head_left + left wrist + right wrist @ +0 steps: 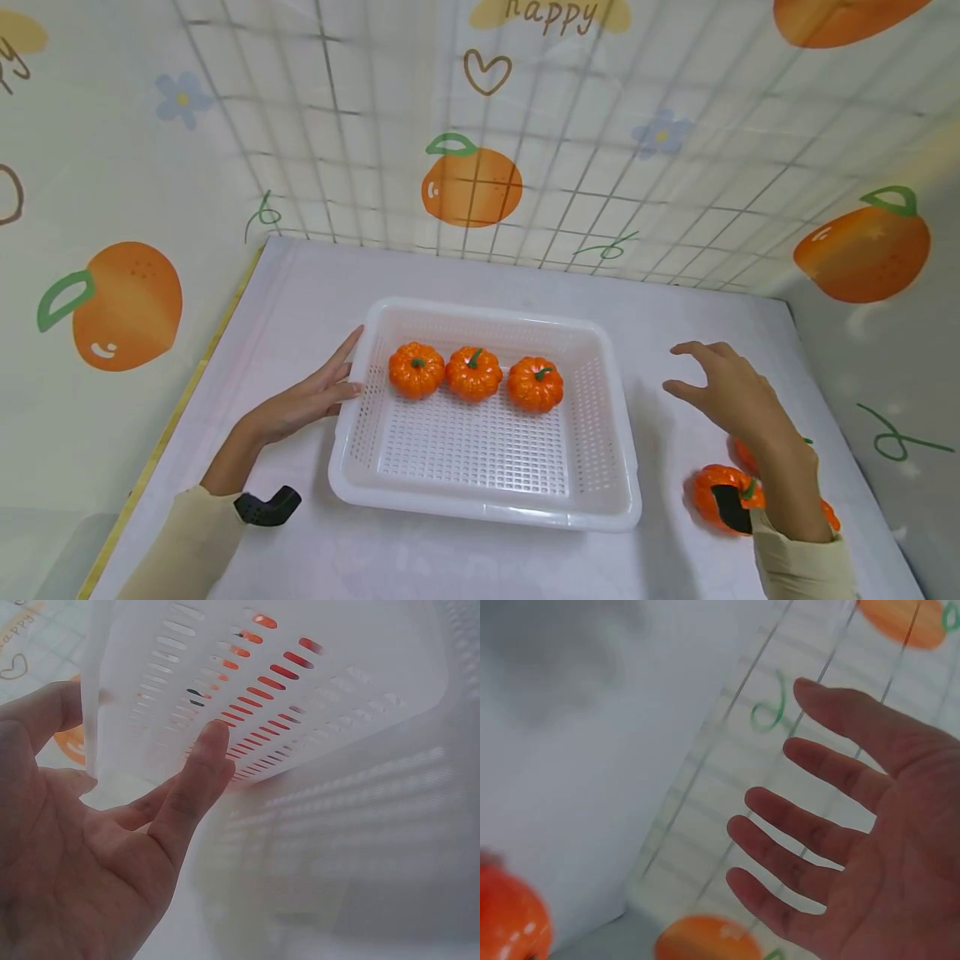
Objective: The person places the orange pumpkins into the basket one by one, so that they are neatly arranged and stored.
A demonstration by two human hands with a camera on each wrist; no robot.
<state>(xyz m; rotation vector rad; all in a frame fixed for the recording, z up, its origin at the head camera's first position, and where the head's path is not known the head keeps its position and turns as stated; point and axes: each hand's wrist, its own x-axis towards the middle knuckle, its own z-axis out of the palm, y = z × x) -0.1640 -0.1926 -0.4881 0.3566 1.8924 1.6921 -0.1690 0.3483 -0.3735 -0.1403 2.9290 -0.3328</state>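
Observation:
A white perforated plastic basket [480, 508] stands on the table with three small orange pumpkins inside, lined up toward its back: one at left [416, 371], one in the middle [473, 374], one at right [535, 385]. My left hand [300, 404] holds the basket's left side. Its thumb crosses the rim and its other fingers lie against the outer wall, where orange shows through the slots in the left wrist view. Right of the basket, my right hand [731, 392] is raised with nothing in it, thumb apart from the fingers; the right wrist view shows them spread.
More orange pumpkins [708, 485] lie on the table at right, partly hidden under my right forearm. One pumpkin [510, 919] shows at the lower left of the right wrist view. A fruit-printed curtain [390, 175] with a wire grid behind it borders the white table [465, 562].

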